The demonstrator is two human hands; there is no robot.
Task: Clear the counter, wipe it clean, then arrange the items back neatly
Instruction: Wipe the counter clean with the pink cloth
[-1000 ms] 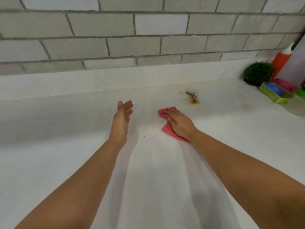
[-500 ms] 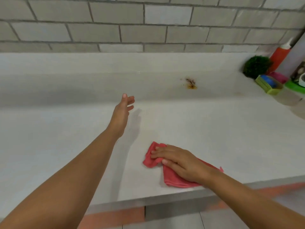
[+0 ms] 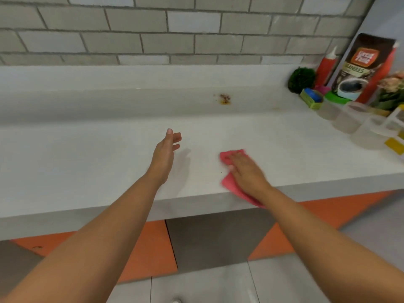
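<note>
My right hand (image 3: pixel 246 171) presses flat on a pink cloth (image 3: pixel 229 183) near the front edge of the white counter (image 3: pixel 87 154); one end of the cloth hangs over the edge. My left hand (image 3: pixel 166 153) hovers just above the counter to the cloth's left, fingers apart, holding nothing. A brown-orange stain (image 3: pixel 225 99) sits at the back of the counter, beyond both hands.
Items crowd the right end: a green scrubber ball (image 3: pixel 302 80), a red squeeze bottle (image 3: pixel 326 68), a coffee granules bag (image 3: pixel 364 68), a green-yellow box (image 3: pixel 311 99), several clear plastic containers (image 3: pixel 352 118), flowers (image 3: pixel 391 90). A tiled wall (image 3: pixel 175 33) backs the counter.
My right hand drew the cloth from mid-counter to the front edge, then slid it rightward and slightly back. The view tilted down and right, revealing more items. My left hand stayed hovering.
</note>
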